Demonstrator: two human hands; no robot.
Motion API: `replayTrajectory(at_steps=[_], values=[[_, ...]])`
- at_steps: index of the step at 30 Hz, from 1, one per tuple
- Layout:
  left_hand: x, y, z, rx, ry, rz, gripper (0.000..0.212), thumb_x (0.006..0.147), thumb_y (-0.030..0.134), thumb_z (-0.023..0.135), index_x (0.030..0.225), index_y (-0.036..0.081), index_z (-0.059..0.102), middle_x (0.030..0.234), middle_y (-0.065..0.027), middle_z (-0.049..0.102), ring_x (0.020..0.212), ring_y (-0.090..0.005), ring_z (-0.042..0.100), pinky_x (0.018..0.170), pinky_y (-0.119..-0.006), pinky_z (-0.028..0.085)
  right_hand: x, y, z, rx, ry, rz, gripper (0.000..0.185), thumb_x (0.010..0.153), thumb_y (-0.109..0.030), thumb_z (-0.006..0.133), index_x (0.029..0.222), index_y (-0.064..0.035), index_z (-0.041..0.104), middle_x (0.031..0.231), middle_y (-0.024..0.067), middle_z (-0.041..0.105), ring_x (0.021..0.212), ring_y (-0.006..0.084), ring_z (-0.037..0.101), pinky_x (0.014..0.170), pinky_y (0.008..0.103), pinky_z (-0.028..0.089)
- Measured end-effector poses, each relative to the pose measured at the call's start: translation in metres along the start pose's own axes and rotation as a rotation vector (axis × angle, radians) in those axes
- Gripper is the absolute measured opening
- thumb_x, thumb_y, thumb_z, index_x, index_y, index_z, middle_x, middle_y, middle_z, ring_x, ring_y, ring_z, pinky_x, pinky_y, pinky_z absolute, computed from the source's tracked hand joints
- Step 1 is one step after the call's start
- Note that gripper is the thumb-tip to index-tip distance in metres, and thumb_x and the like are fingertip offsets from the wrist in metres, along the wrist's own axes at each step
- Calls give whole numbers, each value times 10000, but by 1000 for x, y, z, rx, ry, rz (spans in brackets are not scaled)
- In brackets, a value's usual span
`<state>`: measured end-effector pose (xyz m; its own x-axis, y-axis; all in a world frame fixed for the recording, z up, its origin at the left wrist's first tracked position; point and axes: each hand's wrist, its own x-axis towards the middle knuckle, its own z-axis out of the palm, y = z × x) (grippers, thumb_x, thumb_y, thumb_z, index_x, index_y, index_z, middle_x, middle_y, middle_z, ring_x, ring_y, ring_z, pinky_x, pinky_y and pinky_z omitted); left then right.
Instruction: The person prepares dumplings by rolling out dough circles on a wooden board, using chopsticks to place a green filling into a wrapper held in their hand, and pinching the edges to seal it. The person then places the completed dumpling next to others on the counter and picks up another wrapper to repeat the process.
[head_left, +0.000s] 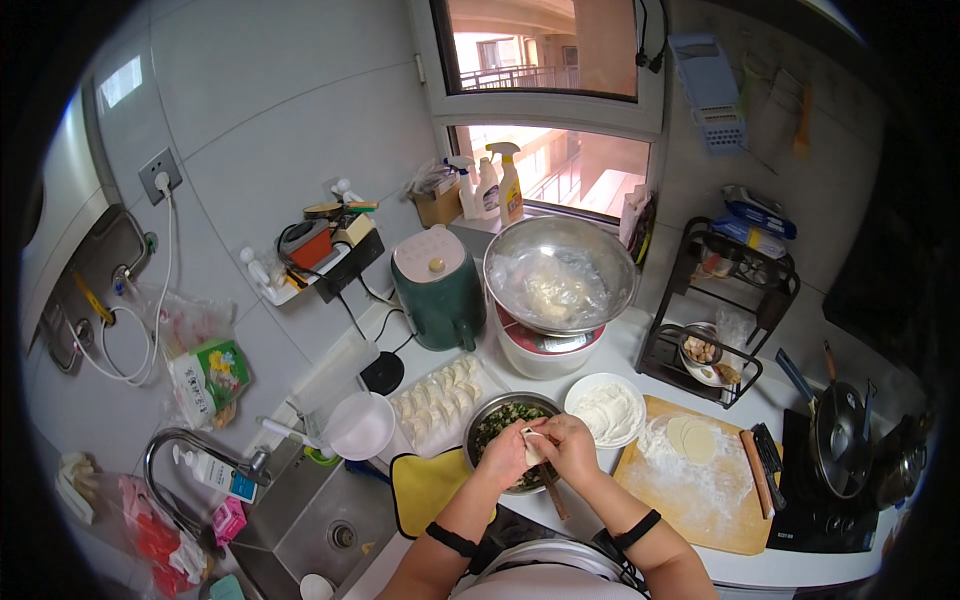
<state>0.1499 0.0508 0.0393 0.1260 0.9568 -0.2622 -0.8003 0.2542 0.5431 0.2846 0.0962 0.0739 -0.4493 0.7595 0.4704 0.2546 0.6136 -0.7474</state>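
Observation:
Both hands meet above a metal bowl of chopped green filling (514, 414). Between the fingers of my left hand (504, 456) and my right hand (568, 444) is a dumpling in its wrapper (535, 448), partly hidden by the fingers. A brown wooden utensil (555, 495) leans out over the bowl's near rim. Left of the bowl, rows of folded dumplings (439, 397) lie in a pale tray. To the right stands a white bowl of flour (606, 411). Round wrappers (694, 439) lie on a floured wooden board (645, 495), beside a rolling pin (756, 474).
A steel basin with plastic-covered dough (559, 277) sits on a rice cooker (547, 352), beside a green appliance (437, 292). A yellow cloth (427, 491) lies near the sink (300, 525). A black-handled knife (769, 457), a pan (840, 442) and a black rack (667, 330) are on the right.

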Motion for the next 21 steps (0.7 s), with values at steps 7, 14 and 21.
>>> replayTrajectory(at_steps=[7, 14, 21], values=[[7, -7, -41, -128, -92, 9, 360, 960, 231, 350, 1241, 20, 429, 1155, -88, 538, 1061, -202, 534, 935, -344, 420, 5, 5, 6, -56, 50, -242, 72, 685, -84, 695, 733, -40, 665, 723, 106, 600, 681, 274, 567, 647, 352, 461], [1, 4, -18, -84, -91, 41, 333, 944, 219, 385, 1202, 22, 458, 1155, -83, 543, 1059, -206, 538, 931, -357, 421, 12, 1, 2, -76, -36, -367, 104, 677, -84, 690, 764, -38, 655, 733, 97, 607, 694, 281, 570, 657, 351, 469], [10, 8, -46, -73, -225, 3, 303, 894, 134, 417, 1163, 9, 476, 1118, -110, 554, 1018, -221, 556, 919, -372, 429, 18, -8, 3, -107, -147, -163, 160, 655, -83, 694, 805, -32, 670, 755, 106, 620, 703, 291, 581, 669, 357, 477]])
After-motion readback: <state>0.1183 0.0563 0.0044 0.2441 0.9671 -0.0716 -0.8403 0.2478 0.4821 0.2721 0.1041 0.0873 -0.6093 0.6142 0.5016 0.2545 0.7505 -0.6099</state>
